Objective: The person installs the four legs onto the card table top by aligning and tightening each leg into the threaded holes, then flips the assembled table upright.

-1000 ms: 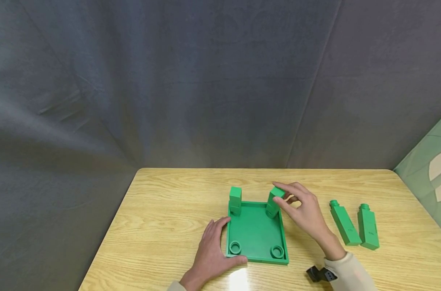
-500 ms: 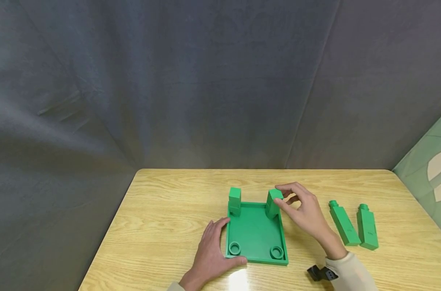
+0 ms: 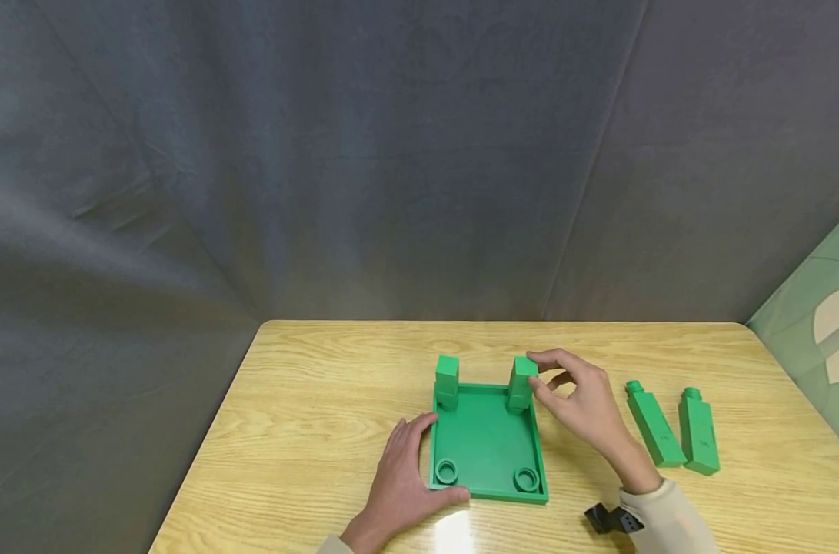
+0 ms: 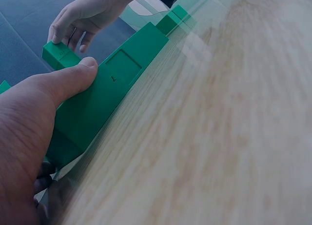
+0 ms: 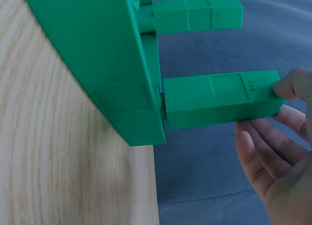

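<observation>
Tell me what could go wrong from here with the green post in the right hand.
The right hand pinches the green post near its top, so a sideways push might tilt it at its base. The left hand grips only the near left corner of the green tray, so twisting the far right post could swivel the tray. The nearest loose post lies just right of the right forearm, which may knock it if swung outward.

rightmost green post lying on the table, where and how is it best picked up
Probably from above, pinching the long sides of the square body, just toward the narrow neck from its middle. The rightmost green post lies flat, its body straight-sided and wider than the neck; its near end almost meets the neighbouring green post, while the gap widens toward the neck.
</observation>
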`<action>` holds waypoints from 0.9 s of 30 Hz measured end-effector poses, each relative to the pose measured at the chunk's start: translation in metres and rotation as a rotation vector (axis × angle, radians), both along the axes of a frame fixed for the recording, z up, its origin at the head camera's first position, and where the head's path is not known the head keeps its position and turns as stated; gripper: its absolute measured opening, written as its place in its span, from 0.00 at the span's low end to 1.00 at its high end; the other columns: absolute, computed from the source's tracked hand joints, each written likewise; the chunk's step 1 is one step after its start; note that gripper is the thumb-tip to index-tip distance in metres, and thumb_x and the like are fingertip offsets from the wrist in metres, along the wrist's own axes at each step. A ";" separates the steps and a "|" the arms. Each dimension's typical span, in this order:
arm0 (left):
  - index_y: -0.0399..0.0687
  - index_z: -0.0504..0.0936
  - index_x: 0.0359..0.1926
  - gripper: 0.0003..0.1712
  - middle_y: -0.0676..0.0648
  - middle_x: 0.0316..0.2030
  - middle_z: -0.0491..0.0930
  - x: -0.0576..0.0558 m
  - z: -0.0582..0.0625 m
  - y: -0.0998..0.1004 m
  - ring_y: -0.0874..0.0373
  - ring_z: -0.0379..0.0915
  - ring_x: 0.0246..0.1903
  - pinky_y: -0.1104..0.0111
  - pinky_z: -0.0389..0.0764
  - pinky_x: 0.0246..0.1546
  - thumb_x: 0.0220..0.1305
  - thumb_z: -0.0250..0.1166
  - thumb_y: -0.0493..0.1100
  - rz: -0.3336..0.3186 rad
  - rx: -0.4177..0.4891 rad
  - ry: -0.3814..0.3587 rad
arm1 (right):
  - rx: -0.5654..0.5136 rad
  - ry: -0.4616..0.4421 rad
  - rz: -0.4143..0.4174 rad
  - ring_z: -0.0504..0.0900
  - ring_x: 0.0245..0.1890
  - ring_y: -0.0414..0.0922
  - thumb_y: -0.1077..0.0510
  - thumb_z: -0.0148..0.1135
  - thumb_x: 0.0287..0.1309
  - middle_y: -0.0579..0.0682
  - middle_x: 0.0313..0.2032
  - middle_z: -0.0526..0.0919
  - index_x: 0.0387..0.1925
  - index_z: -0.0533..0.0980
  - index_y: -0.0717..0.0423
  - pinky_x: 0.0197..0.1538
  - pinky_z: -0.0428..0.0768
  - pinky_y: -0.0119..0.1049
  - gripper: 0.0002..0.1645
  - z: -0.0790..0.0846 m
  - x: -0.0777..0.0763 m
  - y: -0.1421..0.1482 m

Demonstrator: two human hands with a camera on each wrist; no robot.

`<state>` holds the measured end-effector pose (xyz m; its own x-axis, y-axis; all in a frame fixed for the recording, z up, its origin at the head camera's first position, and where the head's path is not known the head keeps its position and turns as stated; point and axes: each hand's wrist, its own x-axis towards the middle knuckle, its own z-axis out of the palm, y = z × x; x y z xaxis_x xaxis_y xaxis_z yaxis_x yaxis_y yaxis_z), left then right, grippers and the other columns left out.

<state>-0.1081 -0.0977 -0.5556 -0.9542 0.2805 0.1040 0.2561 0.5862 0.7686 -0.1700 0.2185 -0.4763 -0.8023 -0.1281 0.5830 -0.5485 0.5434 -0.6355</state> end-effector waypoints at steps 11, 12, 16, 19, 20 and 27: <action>0.59 0.66 0.84 0.68 0.49 0.80 0.70 0.000 0.000 0.000 0.34 0.54 0.84 0.34 0.58 0.84 0.48 0.84 0.76 -0.001 0.000 -0.002 | 0.040 -0.026 0.048 0.83 0.38 0.41 0.73 0.77 0.62 0.46 0.42 0.85 0.68 0.84 0.57 0.37 0.92 0.36 0.34 0.003 0.000 -0.001; 0.59 0.66 0.84 0.68 0.49 0.80 0.70 0.000 0.001 0.000 0.34 0.54 0.84 0.34 0.58 0.84 0.48 0.84 0.77 -0.001 -0.001 -0.001 | 0.048 -0.025 0.053 0.83 0.38 0.40 0.74 0.77 0.62 0.46 0.43 0.85 0.68 0.84 0.57 0.36 0.92 0.38 0.33 0.003 0.000 -0.001; 0.59 0.66 0.84 0.68 0.49 0.80 0.70 0.000 0.001 0.000 0.34 0.54 0.84 0.35 0.57 0.84 0.47 0.85 0.76 0.001 0.002 0.003 | 0.069 -0.022 0.050 0.81 0.38 0.36 0.73 0.77 0.63 0.46 0.45 0.85 0.66 0.85 0.58 0.35 0.92 0.41 0.31 0.001 0.001 -0.002; 0.58 0.66 0.84 0.69 0.49 0.79 0.70 0.000 0.001 0.000 0.34 0.54 0.84 0.35 0.57 0.84 0.46 0.85 0.76 0.004 0.002 0.006 | 0.062 -0.033 0.028 0.82 0.37 0.37 0.71 0.80 0.61 0.45 0.43 0.85 0.64 0.86 0.56 0.36 0.92 0.40 0.29 -0.001 0.001 -0.002; 0.58 0.66 0.84 0.69 0.49 0.79 0.70 0.000 0.001 0.001 0.34 0.54 0.84 0.35 0.57 0.84 0.46 0.85 0.76 0.005 0.002 0.007 | 0.058 -0.036 0.019 0.83 0.36 0.38 0.70 0.81 0.60 0.44 0.42 0.85 0.63 0.86 0.56 0.37 0.92 0.39 0.29 -0.001 0.001 -0.003; 0.60 0.66 0.84 0.68 0.49 0.80 0.70 0.000 0.000 0.001 0.33 0.53 0.84 0.34 0.58 0.84 0.46 0.84 0.77 0.007 0.001 0.007 | 0.045 0.004 -0.012 0.85 0.36 0.43 0.69 0.84 0.56 0.44 0.40 0.88 0.59 0.89 0.56 0.36 0.91 0.35 0.29 -0.001 0.000 -0.002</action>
<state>-0.1081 -0.0970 -0.5557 -0.9554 0.2739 0.1109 0.2574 0.5875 0.7672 -0.1697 0.2166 -0.4772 -0.8018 -0.1446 0.5798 -0.5440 0.5781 -0.6081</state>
